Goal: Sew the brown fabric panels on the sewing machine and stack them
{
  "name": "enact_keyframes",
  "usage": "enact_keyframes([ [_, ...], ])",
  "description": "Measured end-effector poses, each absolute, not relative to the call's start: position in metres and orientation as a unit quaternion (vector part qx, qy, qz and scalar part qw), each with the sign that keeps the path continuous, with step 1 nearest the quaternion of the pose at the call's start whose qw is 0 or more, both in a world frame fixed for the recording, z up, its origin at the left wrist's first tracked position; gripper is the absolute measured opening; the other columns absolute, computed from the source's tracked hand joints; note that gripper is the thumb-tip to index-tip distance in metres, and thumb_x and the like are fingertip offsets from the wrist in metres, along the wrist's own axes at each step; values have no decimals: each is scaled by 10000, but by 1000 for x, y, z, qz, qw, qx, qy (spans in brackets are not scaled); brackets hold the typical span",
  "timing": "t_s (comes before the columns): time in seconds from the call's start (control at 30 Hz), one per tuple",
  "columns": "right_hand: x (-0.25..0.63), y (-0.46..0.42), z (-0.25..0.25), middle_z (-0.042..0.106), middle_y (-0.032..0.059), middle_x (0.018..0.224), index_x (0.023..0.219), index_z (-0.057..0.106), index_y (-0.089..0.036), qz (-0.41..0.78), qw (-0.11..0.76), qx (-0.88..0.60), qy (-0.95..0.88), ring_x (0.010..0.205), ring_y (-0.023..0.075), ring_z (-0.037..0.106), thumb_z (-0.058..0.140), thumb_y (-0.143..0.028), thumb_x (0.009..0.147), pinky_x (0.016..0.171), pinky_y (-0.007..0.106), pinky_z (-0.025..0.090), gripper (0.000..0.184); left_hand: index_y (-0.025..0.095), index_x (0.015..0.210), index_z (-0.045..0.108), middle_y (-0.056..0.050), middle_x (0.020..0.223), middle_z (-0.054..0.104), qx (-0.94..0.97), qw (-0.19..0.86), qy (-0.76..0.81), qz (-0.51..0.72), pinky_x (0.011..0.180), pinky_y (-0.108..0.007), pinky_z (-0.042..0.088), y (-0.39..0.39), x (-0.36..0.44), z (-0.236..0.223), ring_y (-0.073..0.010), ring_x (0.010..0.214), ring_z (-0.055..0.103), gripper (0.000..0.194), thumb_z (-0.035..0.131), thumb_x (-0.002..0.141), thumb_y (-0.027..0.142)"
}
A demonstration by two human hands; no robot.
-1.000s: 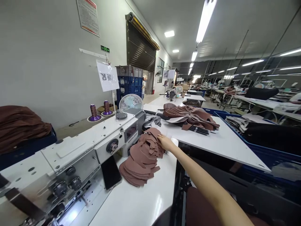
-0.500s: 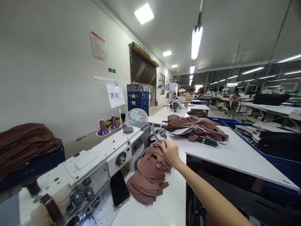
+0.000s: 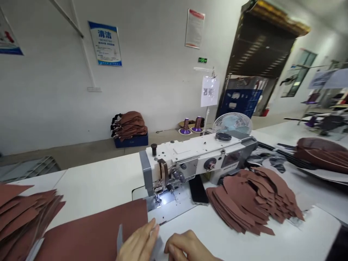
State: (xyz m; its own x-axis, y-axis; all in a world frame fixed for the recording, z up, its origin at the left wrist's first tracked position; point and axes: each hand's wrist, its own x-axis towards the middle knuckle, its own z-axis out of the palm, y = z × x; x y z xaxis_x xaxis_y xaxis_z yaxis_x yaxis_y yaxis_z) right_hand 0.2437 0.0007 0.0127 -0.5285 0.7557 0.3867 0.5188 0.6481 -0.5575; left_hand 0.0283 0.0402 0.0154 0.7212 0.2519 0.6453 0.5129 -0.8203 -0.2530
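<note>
My left hand (image 3: 140,242) lies low in the middle of the view, fingers stretched out and close together, at the right edge of a large brown fabric piece (image 3: 92,232). A thin grey strip (image 3: 119,235) shows beside it on the fabric. Close by on the right, my right hand (image 3: 189,246) has its fingers curled in; what they hold, if anything, is hidden. Just beyond both hands stands a white sewing machine (image 3: 187,152), its needle area lit. The near end of the brown piece reaches the machine's plate.
Fanned brown cut pieces (image 3: 244,203) lie on the right, next to a black phone (image 3: 198,190). More brown pieces (image 3: 24,217) are stacked on the left. Behind the machine are a fan (image 3: 232,124), thread cones (image 3: 186,125) and a blue bin (image 3: 132,140) of brown fabric.
The view has swung left and down. My right hand, earlier out over the brown cut pieces with a grey strip, is now in front of the machine. My left hand has come into view.
</note>
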Motion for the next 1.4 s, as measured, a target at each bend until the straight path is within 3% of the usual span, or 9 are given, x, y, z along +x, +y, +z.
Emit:
enact_keyframes([
  [0.13, 235, 4, -8, 621, 57, 680, 887, 560, -126, -24, 174, -323, -930, 582, 163, 583, 374, -179, 926, 550, 254, 448, 197, 138, 1368, 380, -112, 1269, 584, -864, 73, -489, -96, 806, -287, 519, 64, 0, 5, -169, 1017, 634, 637, 251, 764, -17],
  [0.23, 226, 12, -17, 630, 162, 1050, 1094, 551, -100, -133, 113, -244, -954, 912, 269, 606, 446, -229, 922, 770, 409, 480, 240, 97, 1380, 332, -170, 1346, 481, -817, -7, -575, 45, 823, -329, 486, 88, 12, 0, -201, 1033, 613, 602, 242, 793, 0],
  [0.3, 217, 25, -20, 593, 169, 1156, 1119, 553, -108, -163, 119, -197, -959, 1034, 290, 567, 428, -247, 943, 871, 470, 437, 257, 83, 1357, 358, -171, 1293, 507, -819, -7, -569, 72, 829, -335, 462, 102, 26, -5, -214, 1041, 590, 545, 227, 832, 24],
  [0.5, 188, 65, -36, 643, 161, 973, 995, 597, -59, -195, 146, -160, -957, 896, 284, 627, 440, -180, 917, 824, 452, 450, 213, 145, 1130, 581, -129, 1259, 531, -816, 10, -575, 61, 914, -391, 387, 121, 40, -21, -258, 1140, 489, 405, 264, 881, 100],
  [0.63, 182, 62, -51, 619, 238, 1103, 1094, 576, 1, -233, 180, -222, -929, 1009, 349, 604, 469, -192, 890, 871, 491, 438, 300, 179, 1301, 494, -126, 1350, 476, -829, 36, -556, 45, 990, -432, 344, 114, 27, -27, -270, 1248, 401, 487, 307, 861, 86],
  [0.8, 203, 48, -56, 624, 220, 1122, 1079, 593, -7, -218, 199, -217, -931, 1034, 347, 601, 478, -215, 882, 928, 489, 424, 309, 153, 1403, 362, -126, 1133, 596, -853, 60, -505, 115, 864, -371, 452, 104, 30, -28, -233, 1013, 551, 587, 247, 844, 14],
  [0.93, 223, 35, -55, 627, 208, 1126, 1075, 598, -20, -196, 206, -211, -935, 1052, 350, 595, 478, -222, 888, 913, 477, 446, 300, 146, 1371, 395, -117, 1115, 596, -856, 66, -500, 113, 802, -327, 479, 107, 55, -21, -212, 962, 570, 566, 245, 847, -5],
  [1.1, 233, 32, -54, 614, 190, 1154, 1085, 598, -33, -156, 204, -237, -937, 1094, 318, 576, 472, -198, 901, 969, 439, 427, 278, 161, 1220, 533, -96, 1097, 593, -853, 14, -511, 109, 834, -351, 471, 103, 80, -20, -210, 959, 574, 488, 221, 870, 26],
  [1.4, 233, 55, -61, 593, 219, 1141, 1050, 595, -31, -149, 202, -258, -933, 1094, 352, 564, 472, -197, 897, 951, 483, 437, 258, 171, 1339, 423, -69, 1120, 555, -835, -103, -530, 104, 936, -305, 412, 104, 85, -17, -193, 1059, 518, 476, 291, 888, 100],
])
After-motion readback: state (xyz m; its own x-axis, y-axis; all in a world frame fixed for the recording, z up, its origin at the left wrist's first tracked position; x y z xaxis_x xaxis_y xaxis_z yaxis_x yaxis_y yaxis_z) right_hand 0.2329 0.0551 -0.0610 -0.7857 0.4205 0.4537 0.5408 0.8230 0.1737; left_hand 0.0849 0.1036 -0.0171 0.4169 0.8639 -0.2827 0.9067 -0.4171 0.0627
